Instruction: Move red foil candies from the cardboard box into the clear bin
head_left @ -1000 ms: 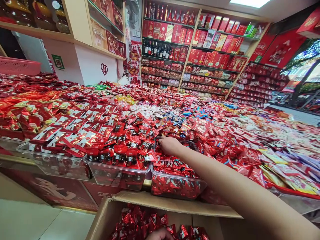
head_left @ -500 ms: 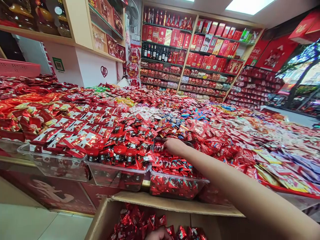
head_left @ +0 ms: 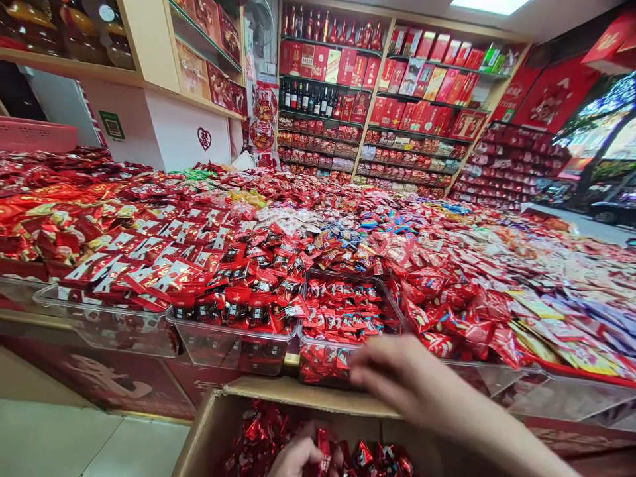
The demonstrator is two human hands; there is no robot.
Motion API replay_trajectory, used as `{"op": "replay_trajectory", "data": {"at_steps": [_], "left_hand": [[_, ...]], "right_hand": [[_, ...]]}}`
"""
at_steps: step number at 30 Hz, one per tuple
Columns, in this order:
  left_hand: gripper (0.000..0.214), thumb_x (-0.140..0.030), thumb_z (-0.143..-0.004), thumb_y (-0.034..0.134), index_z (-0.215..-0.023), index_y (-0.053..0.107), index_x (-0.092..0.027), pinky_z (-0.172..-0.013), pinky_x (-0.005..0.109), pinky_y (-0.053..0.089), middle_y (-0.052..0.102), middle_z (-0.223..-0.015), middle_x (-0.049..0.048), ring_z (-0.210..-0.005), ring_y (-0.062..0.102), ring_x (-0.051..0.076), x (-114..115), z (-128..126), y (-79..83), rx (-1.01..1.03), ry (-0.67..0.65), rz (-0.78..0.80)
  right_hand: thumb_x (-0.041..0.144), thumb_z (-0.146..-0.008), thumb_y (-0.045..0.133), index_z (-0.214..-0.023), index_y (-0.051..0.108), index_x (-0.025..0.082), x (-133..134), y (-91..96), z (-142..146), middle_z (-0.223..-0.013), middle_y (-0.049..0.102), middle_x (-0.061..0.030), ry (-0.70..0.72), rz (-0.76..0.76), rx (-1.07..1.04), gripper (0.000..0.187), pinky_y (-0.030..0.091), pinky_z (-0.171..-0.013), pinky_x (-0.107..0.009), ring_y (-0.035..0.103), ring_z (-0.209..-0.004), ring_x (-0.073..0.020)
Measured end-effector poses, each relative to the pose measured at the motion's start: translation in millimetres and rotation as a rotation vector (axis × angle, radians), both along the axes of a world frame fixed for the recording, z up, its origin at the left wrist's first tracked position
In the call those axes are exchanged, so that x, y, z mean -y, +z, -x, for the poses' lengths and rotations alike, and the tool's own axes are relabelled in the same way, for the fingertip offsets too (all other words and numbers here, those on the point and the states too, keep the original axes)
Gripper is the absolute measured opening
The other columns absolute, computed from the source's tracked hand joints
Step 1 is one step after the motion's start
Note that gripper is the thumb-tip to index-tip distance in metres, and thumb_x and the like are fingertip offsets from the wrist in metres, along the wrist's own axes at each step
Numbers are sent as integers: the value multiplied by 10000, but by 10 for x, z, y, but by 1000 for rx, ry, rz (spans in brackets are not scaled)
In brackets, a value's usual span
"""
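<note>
My right hand hovers, blurred, with fingers spread over the front rim of a clear plastic bin full of small red wrapped candies. It holds nothing. My left hand is low in a cardboard box at the bottom edge, its fingers closing around red foil candies that fill the box.
A wide counter is covered with heaps of red candy packets in clear bins. Shelves of red boxes and bottles line the back wall. A pink basket stands at the far left. Pale floor tiles lie at the lower left.
My right hand has pulled back from the far end of the candy bin to its front rim. My left hand has risen into view among the candies in the box.
</note>
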State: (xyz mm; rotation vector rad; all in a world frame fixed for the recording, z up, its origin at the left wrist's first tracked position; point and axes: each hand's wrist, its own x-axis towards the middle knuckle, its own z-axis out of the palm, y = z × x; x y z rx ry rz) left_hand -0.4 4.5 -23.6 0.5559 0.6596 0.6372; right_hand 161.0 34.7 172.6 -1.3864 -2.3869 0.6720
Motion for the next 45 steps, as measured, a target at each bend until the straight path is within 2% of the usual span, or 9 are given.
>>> {"op": "replay_trajectory", "data": {"at_steps": [2,6,10,19,25,29,32,41,45], "left_hand": [[195,-166,-530,516,-726,514,-157,-422,179,335,601,-680,8,-508,547,101,20,-19,89,-13,9,-50],[355,-296,-699,527,-1015,380,-227,-302,115,290,578,-795,10,-498,559,82,127,-103,247,-15,-23,-185],[421,-277,-793,420,-1164,221,-265,-340,120,348,547,-666,-27,-523,559,85,208,-131,322,-70,-109,-295],[275,-244,-778,460,-1036,440,-150,-349,108,316,566,-721,19,-499,521,48,181,-126,421,-103,-96,-293],[211,-210,-686,583,-882,514,-176,-418,117,369,552,-697,-26,-570,515,57,142,-73,425,-167,61,-289],[274,-171,-648,614,-898,509,-206,-754,229,410,566,-852,-9,-811,518,122,154,-37,457,-354,142,-589],[283,-196,-681,573,-948,484,-225,-767,261,408,548,-883,0,-819,514,141,175,-36,458,-446,95,-685],[239,-230,-663,591,-886,534,-168,-732,247,409,584,-818,20,-778,514,140,158,-46,424,-460,82,-543],[205,-306,-702,547,-868,534,-188,-490,152,381,563,-672,-22,-590,501,72,169,-15,422,-296,51,-468]], "right_hand": [[305,-706,459,-753,606,260,359,-351,-54,-685,604,-11,-36,248,24,161,369,-523,-212,514,-593,-125],[286,-651,512,-807,601,217,647,-1123,-49,-751,600,-41,-287,308,-133,192,373,-589,-232,526,-669,-153],[383,-738,422,-803,595,189,686,-1465,29,-597,574,-8,-353,449,-568,268,386,-578,-242,520,-593,-140],[348,-711,505,-755,608,169,745,-1589,52,-597,544,-6,-538,532,-1035,212,392,-514,-229,475,-535,-104],[252,-680,558,-764,626,215,777,-1558,-4,-834,553,-35,-416,228,-997,114,417,-658,-255,516,-760,-145],[289,-715,520,-931,535,220,794,-1557,2,-846,552,-28,-462,470,-1157,227,427,-583,-262,517,-568,-91],[302,-660,583,-909,506,187,785,-1561,67,-744,558,-12,-469,594,-1221,285,429,-561,-265,520,-548,-98],[297,-644,588,-682,484,159,760,-1572,110,-610,523,17,-497,410,-880,178,378,-525,-194,466,-564,-83],[343,-654,551,-623,508,156,825,-1323,30,-581,541,1,-472,275,-658,194,364,-479,-191,462,-527,-91]]}}
